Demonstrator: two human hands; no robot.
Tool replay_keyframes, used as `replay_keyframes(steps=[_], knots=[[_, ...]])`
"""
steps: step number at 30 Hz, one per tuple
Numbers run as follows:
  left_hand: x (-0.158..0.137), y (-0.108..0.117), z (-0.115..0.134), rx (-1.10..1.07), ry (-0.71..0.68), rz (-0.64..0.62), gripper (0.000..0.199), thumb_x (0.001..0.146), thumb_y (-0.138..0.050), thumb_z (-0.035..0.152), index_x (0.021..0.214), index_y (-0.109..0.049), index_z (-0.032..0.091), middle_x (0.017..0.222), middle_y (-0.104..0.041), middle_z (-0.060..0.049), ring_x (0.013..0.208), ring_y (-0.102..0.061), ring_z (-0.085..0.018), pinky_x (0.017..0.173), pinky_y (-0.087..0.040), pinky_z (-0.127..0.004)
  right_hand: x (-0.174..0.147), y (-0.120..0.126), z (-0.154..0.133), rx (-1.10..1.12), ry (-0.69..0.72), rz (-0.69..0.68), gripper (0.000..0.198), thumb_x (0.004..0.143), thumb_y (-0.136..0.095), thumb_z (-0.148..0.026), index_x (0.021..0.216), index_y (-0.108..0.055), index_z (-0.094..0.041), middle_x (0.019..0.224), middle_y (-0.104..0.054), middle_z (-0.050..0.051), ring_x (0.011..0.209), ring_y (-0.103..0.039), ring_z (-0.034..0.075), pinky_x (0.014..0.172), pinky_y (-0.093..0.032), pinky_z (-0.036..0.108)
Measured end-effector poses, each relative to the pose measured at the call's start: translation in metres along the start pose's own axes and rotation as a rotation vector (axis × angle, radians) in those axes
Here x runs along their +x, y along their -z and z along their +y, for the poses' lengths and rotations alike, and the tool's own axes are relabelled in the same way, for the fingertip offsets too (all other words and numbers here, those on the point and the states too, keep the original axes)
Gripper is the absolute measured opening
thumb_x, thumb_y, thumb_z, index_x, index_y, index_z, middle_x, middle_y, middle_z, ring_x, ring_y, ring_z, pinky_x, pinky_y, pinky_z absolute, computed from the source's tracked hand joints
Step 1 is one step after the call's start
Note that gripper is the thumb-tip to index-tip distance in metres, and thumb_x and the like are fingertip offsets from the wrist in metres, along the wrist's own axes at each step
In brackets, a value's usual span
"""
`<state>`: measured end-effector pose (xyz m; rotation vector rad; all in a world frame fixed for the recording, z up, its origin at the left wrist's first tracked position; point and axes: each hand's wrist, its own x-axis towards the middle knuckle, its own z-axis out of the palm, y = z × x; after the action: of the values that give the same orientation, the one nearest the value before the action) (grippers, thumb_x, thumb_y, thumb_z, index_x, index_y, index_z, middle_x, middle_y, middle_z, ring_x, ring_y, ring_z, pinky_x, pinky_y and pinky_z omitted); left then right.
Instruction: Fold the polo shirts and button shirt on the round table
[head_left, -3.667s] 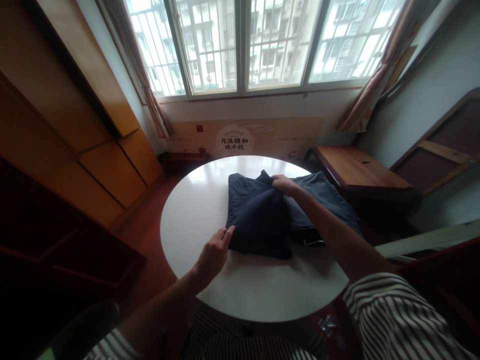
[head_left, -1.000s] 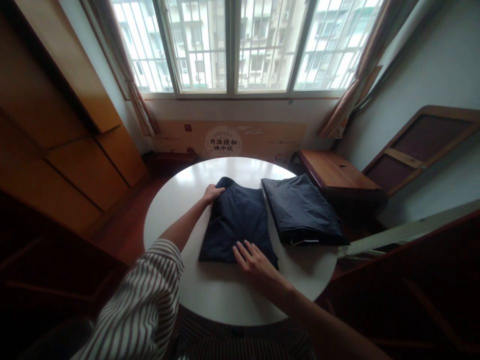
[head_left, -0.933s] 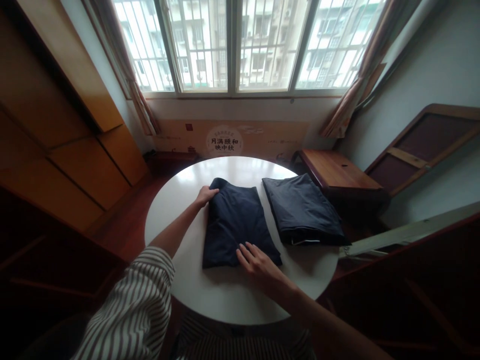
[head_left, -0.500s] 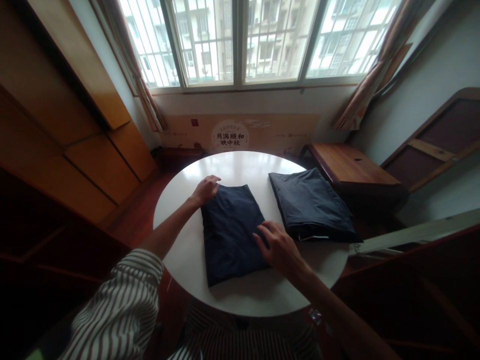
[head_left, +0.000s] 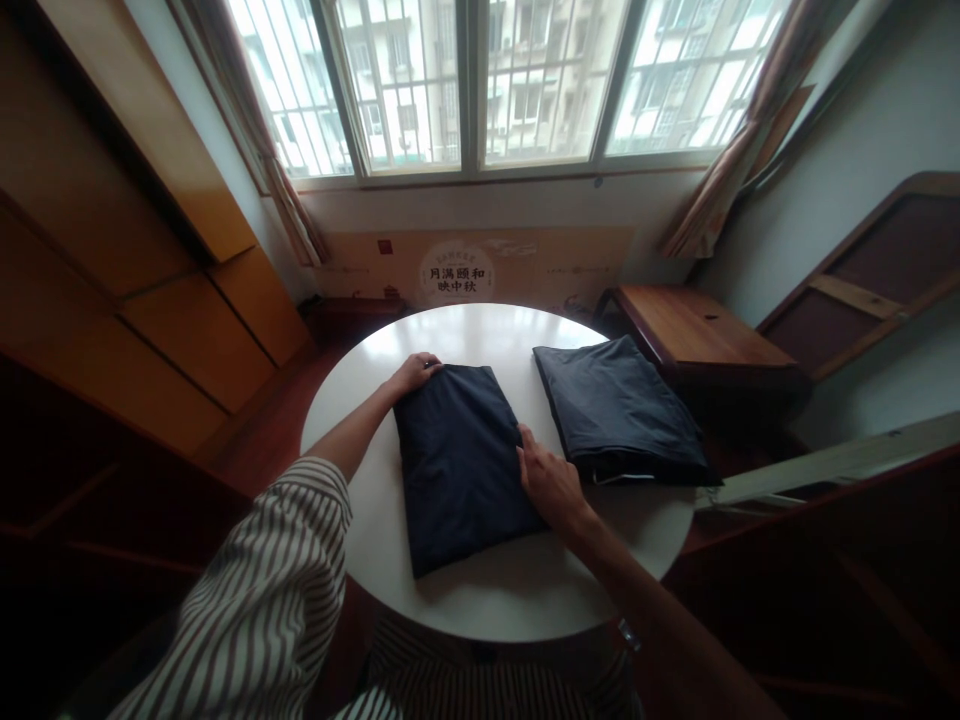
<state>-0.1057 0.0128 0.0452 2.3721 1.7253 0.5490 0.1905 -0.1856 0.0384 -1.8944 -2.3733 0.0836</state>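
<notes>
A folded navy garment [head_left: 465,470] lies flat on a round white table [head_left: 480,615], with faint creases over its top. My left hand [head_left: 417,372] is closed on its far left corner, fingertips at the cloth edge. At the garment's right edge, my right hand [head_left: 553,484] pinches the side of the cloth between thumb and fingers; part of the grip is hidden. To the right lies a second folded dark garment [head_left: 622,410], apart from the first, with a thin pale strip at its near edge. Neither hand touches that one.
Beyond the table, a brown wooden side table [head_left: 705,330] stands at the right under the barred window [head_left: 540,90]. Wooden cabinets [head_left: 187,330] line the left. A pale metal-looking bar [head_left: 832,465] runs near the table's right rim.
Both hands have closed on the edges of the navy garment; the right hand's fingers were spread above it before. The garment's top looks smoother. The view has shifted slightly.
</notes>
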Motion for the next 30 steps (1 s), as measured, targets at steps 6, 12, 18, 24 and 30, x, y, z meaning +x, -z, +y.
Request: replay_keyframes(steps=[6,12,18,24,30], knots=[[-0.032,-0.002,0.044,0.110,-0.149,0.066,0.034,0.098,-0.043,0.025,0.118,-0.070,0.019,0.124,-0.067,-0.011,0.114,-0.062,-0.024,0.107,-0.044,-0.041,0.004,0.015,-0.017,0.007,0.229,0.166,0.048,0.103,-0.040,-0.034,0.142,-0.052,-0.011,0.136,-0.057,0.022,0.124,-0.054,0.032,0.104,-0.044,0.043],[-0.091,-0.017,0.053,0.271,-0.214,-0.218,0.053,0.103,-0.033,0.049,0.152,-0.039,0.030,0.159,-0.036,-0.006,0.148,-0.029,-0.029,0.120,-0.018,-0.058,-0.007,-0.001,-0.036,0.176,0.724,-0.041,0.069,0.096,-0.041,-0.066,0.154,-0.038,-0.028,0.162,-0.030,0.011,0.149,-0.020,0.039,0.116,-0.017,0.065],[-0.074,-0.017,0.016,0.275,-0.045,-0.255,0.058,0.103,-0.026,0.053,0.156,-0.032,0.031,0.164,-0.026,-0.005,0.151,-0.020,-0.032,0.119,-0.016,-0.058,-0.042,-0.016,-0.028,0.205,0.786,-0.128,0.071,0.095,-0.038,-0.070,0.157,-0.029,-0.037,0.167,-0.010,0.009,0.150,-0.005,0.044,0.113,-0.009,0.072],[-0.061,-0.021,0.031,0.299,-0.007,-0.200,0.052,0.104,-0.026,0.040,0.153,-0.038,0.027,0.162,-0.029,-0.007,0.151,-0.021,-0.034,0.118,-0.014,-0.064,-0.049,-0.015,-0.027,0.210,0.796,-0.135,0.077,0.092,-0.039,-0.074,0.157,-0.029,-0.034,0.167,-0.008,0.011,0.150,-0.003,0.045,0.113,-0.009,0.072],[-0.053,-0.055,0.095,0.169,-0.121,-0.289,0.067,0.101,-0.021,0.059,0.157,-0.028,0.022,0.165,-0.020,-0.007,0.153,-0.014,-0.030,0.119,-0.014,-0.063,-0.049,-0.016,-0.028,0.207,0.785,-0.138,0.079,0.091,-0.038,-0.076,0.157,-0.028,-0.035,0.167,-0.009,0.011,0.150,-0.002,0.044,0.113,-0.008,0.072]])
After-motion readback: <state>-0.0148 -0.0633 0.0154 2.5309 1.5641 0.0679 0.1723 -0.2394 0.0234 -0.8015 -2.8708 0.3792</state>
